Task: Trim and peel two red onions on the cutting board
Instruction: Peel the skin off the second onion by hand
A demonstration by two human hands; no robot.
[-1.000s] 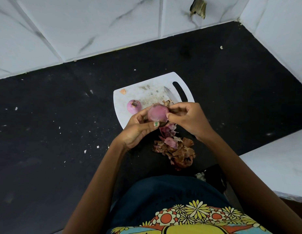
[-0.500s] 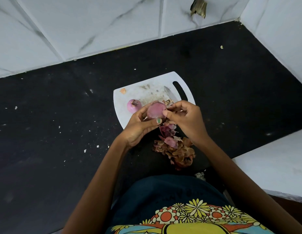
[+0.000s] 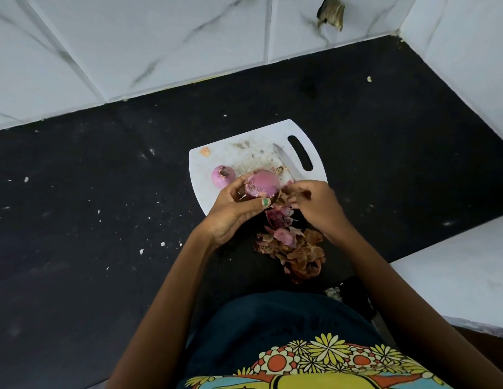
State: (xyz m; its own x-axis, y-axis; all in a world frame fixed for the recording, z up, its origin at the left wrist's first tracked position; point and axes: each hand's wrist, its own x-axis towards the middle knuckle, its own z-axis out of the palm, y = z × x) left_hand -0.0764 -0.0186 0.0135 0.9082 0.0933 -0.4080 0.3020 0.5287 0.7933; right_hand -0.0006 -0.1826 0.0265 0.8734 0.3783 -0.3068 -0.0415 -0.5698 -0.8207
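Peeling is underway on the second onion (image 3: 263,183), cupped in the left hand (image 3: 236,211) with fingers and thumb curled round it, held just above the near edge of the cutting board (image 3: 216,153); the first onion (image 3: 222,176), seemingly peeled, sits on the board just left of it. A strip of dry skin (image 3: 286,195) is pinched by the right hand (image 3: 314,204), fingers closed narrow on it. Risks, as judged: the skin could tear short and leave patches on the bulb; the smooth bulb could slip from a loose cupped hold and roll off the board onto the black counter (image 3: 90,220); the knife (image 3: 285,162) lies right beside the right hand's knuckles and could be knocked or brushed against. The peel pile (image 3: 293,248) sits off the board, near the counter edge, so scraps could be dropped to the floor. Versus 0.5 s ago: the right hand has been drawn away from the bulb to the right, peeling the strip off, and more bare purple surface is shown; the first onion and knife are unmoved.
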